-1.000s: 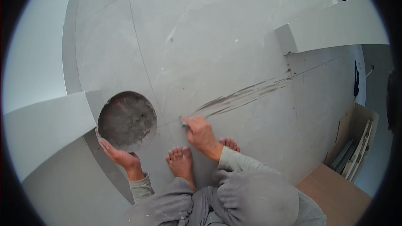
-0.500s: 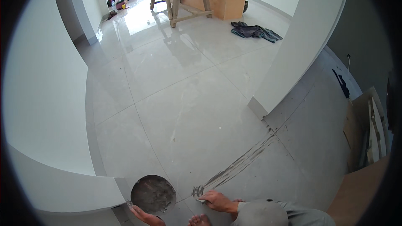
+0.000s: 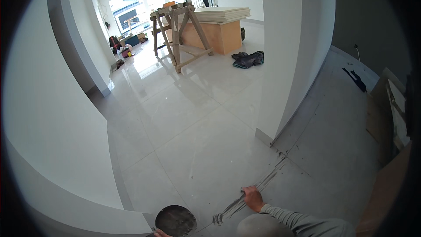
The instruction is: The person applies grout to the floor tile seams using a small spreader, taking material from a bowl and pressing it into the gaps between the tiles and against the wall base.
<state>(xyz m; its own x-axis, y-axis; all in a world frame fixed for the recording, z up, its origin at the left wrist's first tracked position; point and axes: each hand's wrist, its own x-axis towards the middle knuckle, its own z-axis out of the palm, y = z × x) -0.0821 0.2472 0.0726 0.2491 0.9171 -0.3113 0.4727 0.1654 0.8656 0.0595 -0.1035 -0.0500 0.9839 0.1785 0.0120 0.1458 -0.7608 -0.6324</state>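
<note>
My right hand (image 3: 253, 198) is closed on a small flat scraper (image 3: 242, 189), mostly hidden by the fingers, over a floor joint. Dark grout streaks (image 3: 258, 184) run along that joint toward the wall corner, and a thicker dab of grout (image 3: 217, 219) lies nearer to me. At the lower edge, left of centre, stands a round container (image 3: 176, 220) with dark grey-brown paste inside. Beside its left rim my left hand (image 3: 160, 234) is largely cut off. Its fingers look closed around a small greyish thing that I cannot make out.
A white wall end (image 3: 280, 61) rises beyond the joint; another wall (image 3: 66, 149) stands at left. Farther off are a wooden sawhorse (image 3: 177, 39), an orange-brown box (image 3: 228, 37) under stacked boards (image 3: 223, 14), and dark cloth (image 3: 248, 59). Panels (image 3: 392, 118) lean at right.
My right hand has moved away from me and to the right along the joint, off the grout dab. The view has tilted up, so my left hand and the container sit lower in it.
</note>
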